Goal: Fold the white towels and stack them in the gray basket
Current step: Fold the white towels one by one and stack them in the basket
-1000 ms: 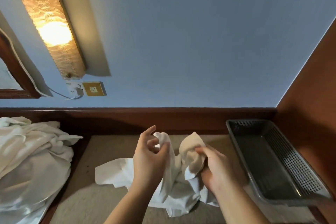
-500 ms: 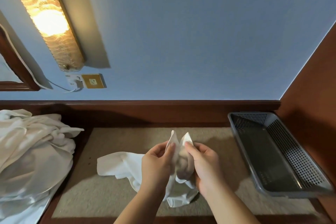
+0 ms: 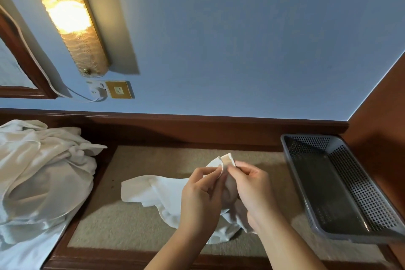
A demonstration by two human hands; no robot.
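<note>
Both hands work one white towel over the beige inlaid top of a dark wooden table. The left hand pinches a top corner of the towel between thumb and fingers, and the right hand pinches the neighbouring corner in the same way, so the two corners meet just above the knuckles. The rest of the towel hangs down between the hands and trails onto the table, spreading away from the gray basket and bunching below the wrists.

The gray basket, a shallow perforated plastic tray, sits on the table to the right of the right hand, near it but not touching, against the reddish-brown side wall. No towel is seen inside it.

On the far side of the towel from the basket, well apart from it, a pile of white towels lies crumpled at the table's left end. Above that pile, on the blue wall, hang a lit wall lamp, a brass socket plate with a white plug and cable beside it, and a wooden frame.
</note>
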